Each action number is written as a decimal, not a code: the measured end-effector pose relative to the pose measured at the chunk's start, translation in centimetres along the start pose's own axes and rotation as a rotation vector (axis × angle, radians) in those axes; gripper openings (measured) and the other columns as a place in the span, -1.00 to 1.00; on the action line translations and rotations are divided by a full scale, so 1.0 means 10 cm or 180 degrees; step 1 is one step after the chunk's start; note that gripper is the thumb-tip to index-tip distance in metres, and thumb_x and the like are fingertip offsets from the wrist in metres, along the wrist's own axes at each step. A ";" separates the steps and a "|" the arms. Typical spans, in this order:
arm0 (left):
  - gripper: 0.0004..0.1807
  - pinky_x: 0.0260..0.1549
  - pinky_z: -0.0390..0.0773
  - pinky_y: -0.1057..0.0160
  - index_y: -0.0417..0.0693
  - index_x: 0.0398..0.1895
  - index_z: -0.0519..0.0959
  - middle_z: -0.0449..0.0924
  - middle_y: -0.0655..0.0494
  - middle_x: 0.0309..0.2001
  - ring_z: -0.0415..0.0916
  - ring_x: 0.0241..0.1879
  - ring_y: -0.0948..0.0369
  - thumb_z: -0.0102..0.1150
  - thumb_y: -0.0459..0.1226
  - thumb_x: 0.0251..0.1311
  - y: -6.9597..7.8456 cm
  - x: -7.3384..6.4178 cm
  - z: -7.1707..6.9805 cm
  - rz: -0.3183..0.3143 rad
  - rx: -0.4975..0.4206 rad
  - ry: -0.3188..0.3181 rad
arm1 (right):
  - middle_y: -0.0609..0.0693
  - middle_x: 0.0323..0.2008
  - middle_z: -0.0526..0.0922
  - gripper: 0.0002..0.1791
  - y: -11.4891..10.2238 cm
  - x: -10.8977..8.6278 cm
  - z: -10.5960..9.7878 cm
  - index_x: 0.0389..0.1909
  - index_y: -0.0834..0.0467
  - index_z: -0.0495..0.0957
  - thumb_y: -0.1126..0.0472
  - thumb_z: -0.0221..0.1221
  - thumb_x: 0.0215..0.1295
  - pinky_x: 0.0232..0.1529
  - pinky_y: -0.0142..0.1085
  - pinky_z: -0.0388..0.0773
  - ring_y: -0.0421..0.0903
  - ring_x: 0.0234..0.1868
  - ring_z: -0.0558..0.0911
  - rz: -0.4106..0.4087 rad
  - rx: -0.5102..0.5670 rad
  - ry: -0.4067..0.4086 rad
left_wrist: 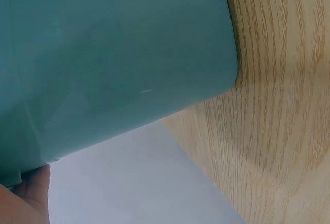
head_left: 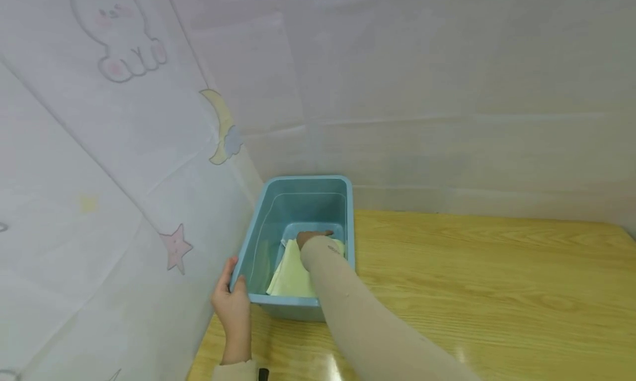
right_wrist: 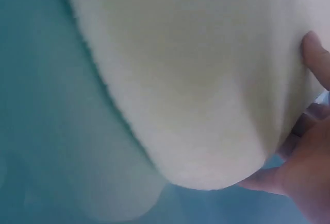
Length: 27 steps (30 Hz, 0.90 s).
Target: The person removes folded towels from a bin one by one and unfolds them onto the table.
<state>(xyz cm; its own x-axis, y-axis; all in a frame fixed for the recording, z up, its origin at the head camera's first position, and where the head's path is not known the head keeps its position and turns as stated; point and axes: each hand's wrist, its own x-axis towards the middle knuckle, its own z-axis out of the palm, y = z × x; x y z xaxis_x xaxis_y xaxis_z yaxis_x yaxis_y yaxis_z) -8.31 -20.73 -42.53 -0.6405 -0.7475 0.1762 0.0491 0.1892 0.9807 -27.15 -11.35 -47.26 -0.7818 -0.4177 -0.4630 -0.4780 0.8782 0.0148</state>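
Observation:
A blue-green plastic bin [head_left: 283, 300] stands on the table in the head view. My left hand [head_left: 233, 306] grips its rim at the near left corner. The left wrist view shows the bin's outer wall [left_wrist: 124, 54], with part of the left hand [left_wrist: 31, 198] at its rim. Inside the bin, a pale yellow fuzzy cloth [head_left: 293, 276] lies toward the near end. Down in the bin, my right hand [head_left: 313, 236] holds the cloth by its edge. In the right wrist view its thumb lies on the cloth [right_wrist: 196, 95], with fingers curled behind the edge.
The wood-grain table [head_left: 477, 281] extends to the right of the bin. Pale sheeting [head_left: 422, 94] hangs behind, and more sheeting with cartoon prints [head_left: 176, 248] rises close along the left. A small dark object [head_left: 263, 374] shows beside the left sleeve.

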 end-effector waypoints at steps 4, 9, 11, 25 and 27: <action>-0.50 0.25 0.28 0.04 -0.39 0.20 0.46 0.42 -0.22 0.24 0.27 0.31 -0.05 -0.02 -0.64 0.15 0.01 0.00 -0.02 0.0013 0.0063 0.0018 | 0.07 0.17 0.55 -0.55 -0.03 0.10 0.01 0.13 0.14 0.51 0.32 0.28 0.19 0.17 0.36 0.23 0.26 0.22 0.44 -0.0032 -0.0017 0.0008; -0.50 0.24 0.30 0.12 -0.39 0.20 0.45 0.44 -0.20 0.22 0.29 0.30 -0.04 -0.01 -0.65 0.13 0.01 0.00 -0.01 -0.0003 0.0096 0.0037 | 0.04 0.14 0.58 -0.47 0.00 0.21 -0.01 0.13 0.06 0.54 0.21 0.41 0.09 0.21 0.38 0.14 0.14 0.22 0.48 -0.0018 -0.0143 0.0387; -0.49 0.24 0.30 0.16 -0.39 0.21 0.45 0.44 -0.20 0.22 0.29 0.30 -0.04 -0.02 -0.65 0.13 0.01 0.00 0.00 -0.0010 0.0094 0.0030 | 0.04 0.17 0.56 -0.33 0.01 0.24 -0.02 0.18 0.02 0.51 0.14 0.49 -0.02 0.22 0.37 0.14 0.14 0.25 0.44 0.0002 -0.0209 0.0621; -0.50 0.24 0.28 -0.01 -0.35 0.20 0.48 0.43 -0.20 0.23 0.28 0.31 -0.03 -0.01 -0.63 0.14 0.01 0.01 -0.01 0.0043 0.0100 0.0006 | 0.10 0.12 0.51 -0.49 0.04 0.25 -0.04 0.18 0.02 0.52 0.24 0.35 0.17 0.14 0.13 0.40 0.09 0.14 0.41 -0.0126 -0.0155 0.1119; -0.50 0.24 0.28 0.00 -0.35 0.21 0.47 0.43 -0.21 0.23 0.27 0.31 -0.04 -0.02 -0.63 0.14 0.01 0.01 -0.02 0.0034 0.0099 0.0004 | 0.11 0.13 0.51 -0.46 0.03 0.28 -0.03 0.19 0.03 0.51 0.24 0.37 0.15 0.13 0.13 0.41 0.09 0.15 0.41 -0.0125 -0.0097 0.1097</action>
<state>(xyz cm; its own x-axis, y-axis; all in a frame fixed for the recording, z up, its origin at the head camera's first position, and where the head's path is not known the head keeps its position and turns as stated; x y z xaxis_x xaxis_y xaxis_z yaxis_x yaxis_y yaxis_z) -8.25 -20.92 -42.39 -0.6390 -0.7461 0.1868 0.0319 0.2169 0.9757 -29.61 -12.27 -48.30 -0.8494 -0.5097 -0.1372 -0.5180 0.8548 0.0317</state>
